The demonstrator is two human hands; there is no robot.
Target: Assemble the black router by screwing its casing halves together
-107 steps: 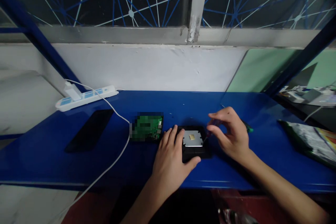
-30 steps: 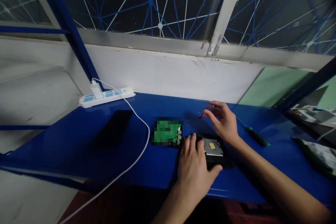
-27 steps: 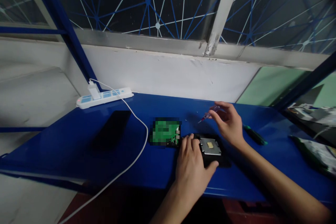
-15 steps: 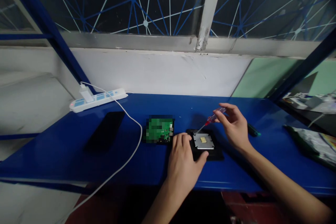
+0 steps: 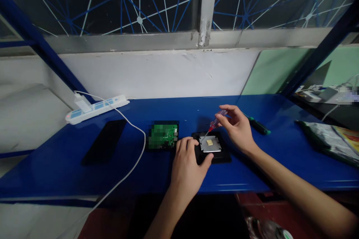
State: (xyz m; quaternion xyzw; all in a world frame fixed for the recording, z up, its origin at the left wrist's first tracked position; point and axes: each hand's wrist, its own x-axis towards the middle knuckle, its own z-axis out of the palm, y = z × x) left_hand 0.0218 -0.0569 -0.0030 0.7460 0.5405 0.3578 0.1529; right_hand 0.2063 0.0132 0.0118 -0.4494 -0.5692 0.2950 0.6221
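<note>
Over the silver plate, the right hand pinches a screwdriver; left of the plate, the half-open left hand touches the black case.

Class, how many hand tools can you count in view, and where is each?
2: a screwdriver in the right hand, and a green-and-black tool lying on the blue table beside that hand. Others may be hidden.

A white cable crosses the power strip holding 1 charger.
</note>
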